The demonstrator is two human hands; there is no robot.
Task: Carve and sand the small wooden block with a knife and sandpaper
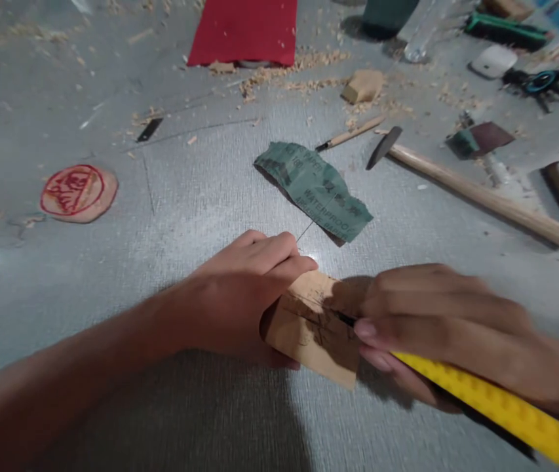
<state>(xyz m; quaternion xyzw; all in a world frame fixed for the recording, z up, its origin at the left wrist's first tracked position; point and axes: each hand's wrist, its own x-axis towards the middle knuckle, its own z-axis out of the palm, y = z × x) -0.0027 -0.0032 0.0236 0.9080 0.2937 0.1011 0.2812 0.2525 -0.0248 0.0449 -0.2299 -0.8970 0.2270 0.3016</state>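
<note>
My left hand (259,288) grips a small light-brown wooden block (293,334) by its left end, fingers wrapped over the far side. Dark lines and marks run across the block's upper face. In my right hand (436,321) is a yellow utility knife (495,396), its handle slanting down to the lower right. The knife's dark blade (345,318) meets the marked face, or hovers just over it; which one I cannot tell. Shadow from my right hand covers part of the block. Beyond my hands lies a torn piece of green waterproof sandpaper (318,190).
A hammer (480,190) lies to the right, with a thin wooden-handled carving tool (352,134) beside its head. Wood shavings surround a small wood chunk (364,86) and a red sheet (244,33). At left is a round piece with a red stamped design (75,191).
</note>
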